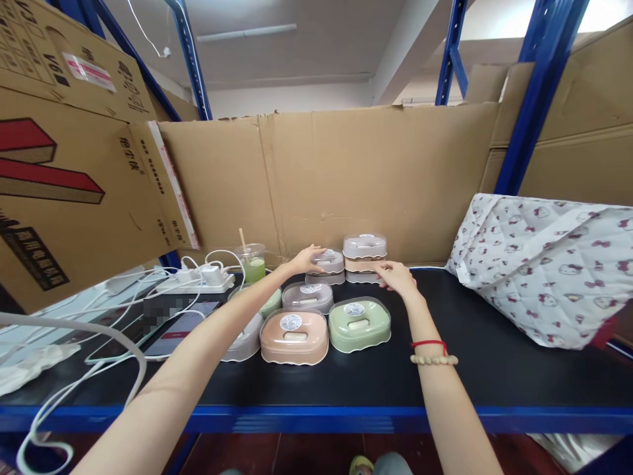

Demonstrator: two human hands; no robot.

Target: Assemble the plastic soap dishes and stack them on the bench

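Note:
At the back of the shelf, my left hand (pixel 306 259) has its fingers stretched over the left side of a grey lidded plastic box (pixel 332 261), the upper one of a short stack. My right hand (pixel 397 277) is at the right side of a taller stack, its fingers apart and bent by the peach box (pixel 361 265) under a grey box (pixel 364 247). Neither hand closes around a box. Nearer me sit a peach box (pixel 293 348), a green box (pixel 360 335) and a grey box (pixel 316 306), with clear lids and round stickers. My left forearm partly covers more boxes.
A cup with green drink (pixel 255 269) stands behind my left arm. White cables, a power strip (pixel 215 285) and a phone-like screen (pixel 173 335) lie left. A patterned quilted bag (pixel 539 270) stands right. A cardboard wall (pixel 346 178) closes the back; a large carton (pixel 64 198) overhangs the left.

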